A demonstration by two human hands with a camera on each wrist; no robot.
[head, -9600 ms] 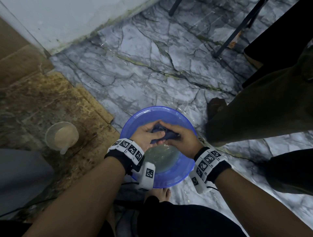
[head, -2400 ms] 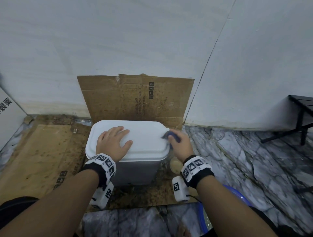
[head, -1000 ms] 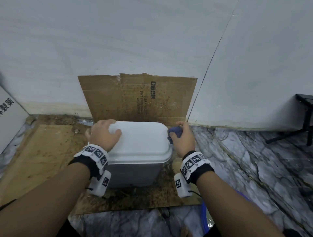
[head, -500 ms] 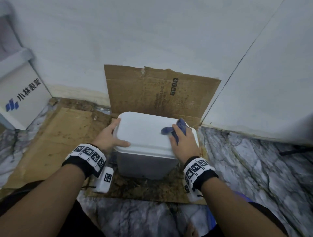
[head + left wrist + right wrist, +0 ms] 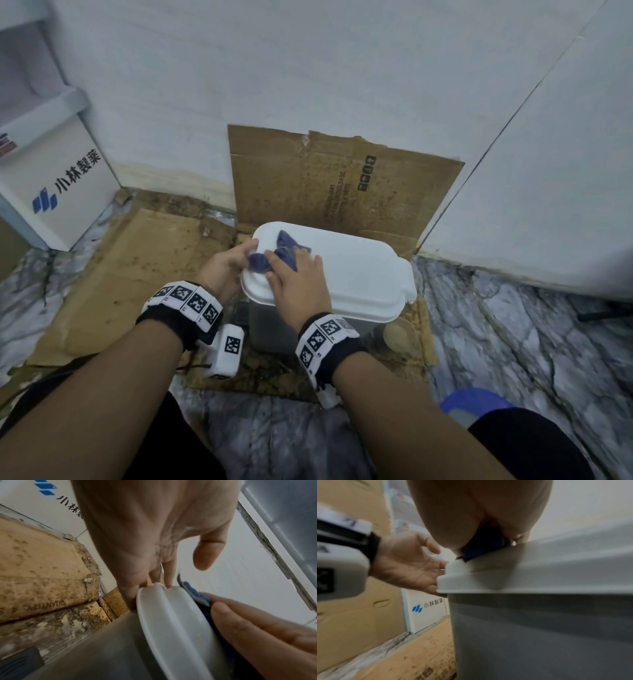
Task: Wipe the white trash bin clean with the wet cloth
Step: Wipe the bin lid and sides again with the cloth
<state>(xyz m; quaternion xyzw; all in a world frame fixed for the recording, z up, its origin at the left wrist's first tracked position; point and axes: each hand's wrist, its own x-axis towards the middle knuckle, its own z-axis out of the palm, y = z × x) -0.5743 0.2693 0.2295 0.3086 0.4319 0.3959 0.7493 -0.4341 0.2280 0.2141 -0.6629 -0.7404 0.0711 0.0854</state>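
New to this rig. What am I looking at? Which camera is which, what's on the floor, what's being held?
No robot: a person with cameras strapped on. The big picture is from a head camera looking down; the other two look along each wrist toward the fingers. The white trash bin stands on stained cardboard on a marble floor, in a corner. The right hand presses a blue cloth flat onto the lid. The left hand rests against the lid's left edge, steadying it. The checkered wristbands are tracking markers. A blue basin sits at lower right.
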